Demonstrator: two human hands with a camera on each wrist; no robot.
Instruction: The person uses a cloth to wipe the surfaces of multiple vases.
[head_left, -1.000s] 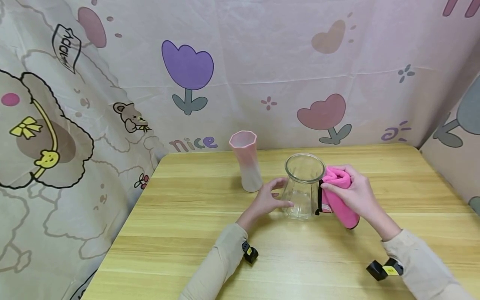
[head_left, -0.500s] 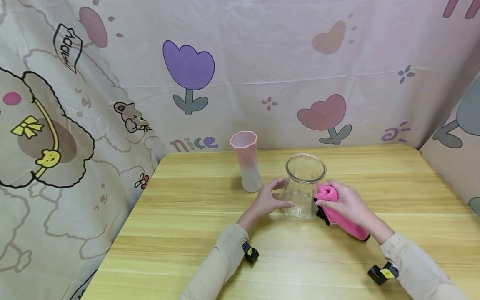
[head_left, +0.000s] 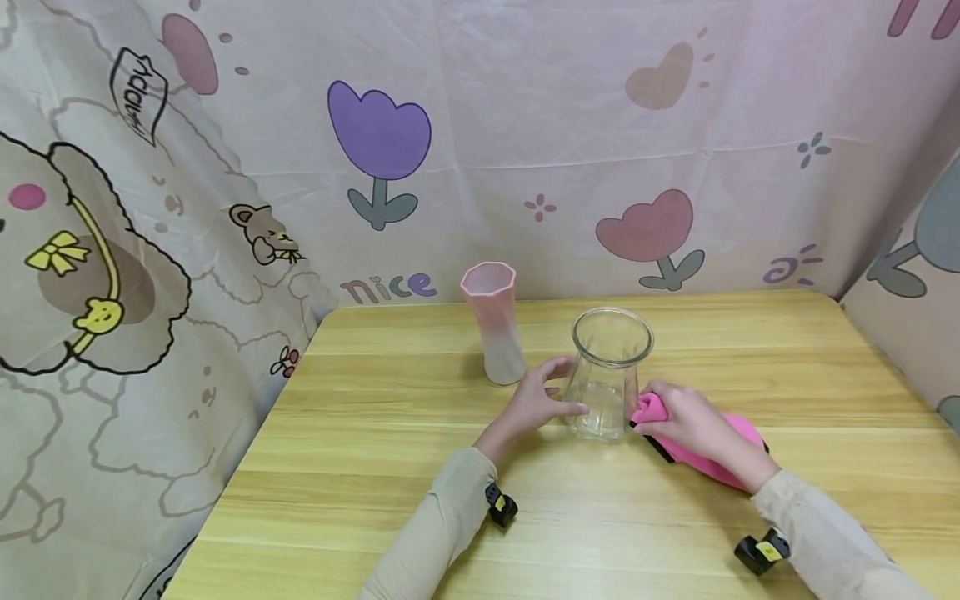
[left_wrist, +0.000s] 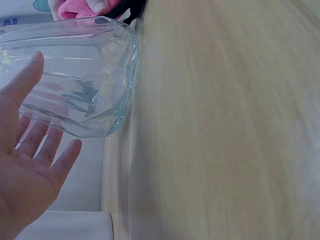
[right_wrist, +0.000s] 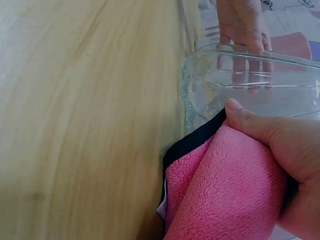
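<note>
A clear glass vase [head_left: 603, 392] with a wide round rim stands upright on the wooden table. My left hand [head_left: 542, 396] holds its left side low down, thumb across the front and fingers behind. In the left wrist view, that thumb [left_wrist: 30, 72] lies over the glass while the fingers show through and below it. My right hand [head_left: 693, 425] grips a folded pink cloth [right_wrist: 230, 185] with black edging, pressed to the vase's lower right side. Its thumb [right_wrist: 250, 120] lies on the cloth's top edge. The fingers under the cloth are hidden.
A pink-and-white vase [head_left: 498, 329] stands upright behind and left of my left hand. The wooden table [head_left: 360, 475] reaches back to a printed cloth backdrop [head_left: 510, 125], with more printed cloth on both sides.
My right hand has slid the pink cloth down the right side of the glass vase, toward its base, and the cloth's loose end has swung right. The left hand and both vases stay put.
</note>
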